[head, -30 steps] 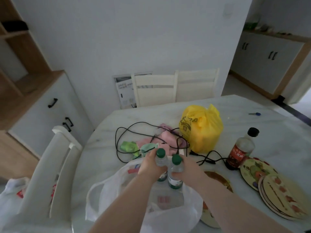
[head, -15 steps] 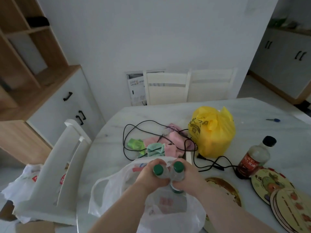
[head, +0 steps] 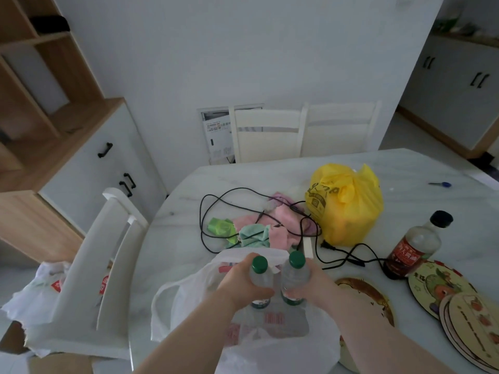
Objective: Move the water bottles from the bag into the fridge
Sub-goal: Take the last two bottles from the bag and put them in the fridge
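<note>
Compared with half a second earlier, the two clear plastic water bottles with green caps have come a little higher, and their green-labelled lower ends now show below the fingers. The left hand (head: pixel 243 286) is wrapped round the left bottle (head: pixel 259 276). The right hand (head: pixel 313 284) is wrapped round the right bottle (head: pixel 295 273). Both bottles are upright and almost touching, held just above the open mouth of the thin white plastic bag (head: pixel 186 300), which slumps at the near edge of the pale marble worktop (head: pixel 175 238). The fridge is not in view, so both bottles still have the whole way to go.

The risks lie mostly in the lift and the turn away. The bag's film lies close under the bottle bases, and if it clings or catches, the bag could be dragged towards the near edge. A black power cable (head: pixel 205 211) loops across the middle of the worktop just beyond the bag. A forward swing could hook it and pull on the pink and green cloths (head: pixel 272 225) it lies over, or on the knotted yellow plastic bag (head: pixel 345 206). The dark sauce bottle with a black cap (head: pixel 415 247) stands towards the right edge, where a wide right elbow could tip it. With each hand holding a smooth, round bottle, neither is free to open a door, so a loose grip is the likeliest cause of a drop.
</note>
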